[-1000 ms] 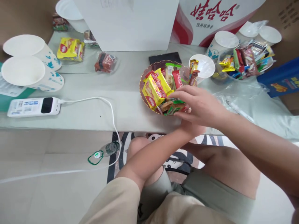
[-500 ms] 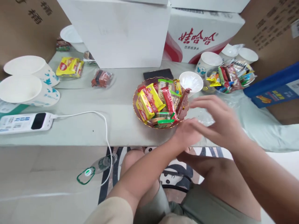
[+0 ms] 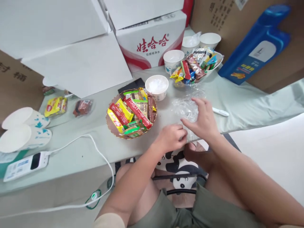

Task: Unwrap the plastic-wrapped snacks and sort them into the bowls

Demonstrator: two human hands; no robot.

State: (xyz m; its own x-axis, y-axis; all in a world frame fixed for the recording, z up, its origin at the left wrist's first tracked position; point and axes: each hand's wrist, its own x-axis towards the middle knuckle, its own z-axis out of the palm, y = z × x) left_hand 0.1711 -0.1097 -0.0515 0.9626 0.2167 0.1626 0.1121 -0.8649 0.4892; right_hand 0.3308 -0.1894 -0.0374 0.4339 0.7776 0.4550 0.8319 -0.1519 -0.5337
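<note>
My left hand [image 3: 172,137] is at the table's front edge with its fingers curled inward. Its fingertips are beside crumpled transparent plastic [image 3: 184,109]; whatever they may hold is hidden. Over the right part of that plastic is my right hand [image 3: 203,122], thumb and fingers spread apart. To the left of both hands stands a gold-rimmed bowl [image 3: 109,125] filled with wrapped snack bars in red, yellow and green. A small white paper bowl [image 3: 158,95] with whitish plastic inside stands just behind the plastic.
Paper cups [image 3: 174,60] and another bowl of wrapped snacks [image 3: 193,68] stand at the back right, near a blue bottle [image 3: 255,52]. A white-handled item [image 3: 220,111] lies right of my right hand. On the left are large paper cups [image 3: 39,139] and a power bank [image 3: 26,166] with a white cable.
The view has turned to the right. My hands have moved from the gold-rimmed bowl's right edge to the crumpled plastic and are now farther apart.
</note>
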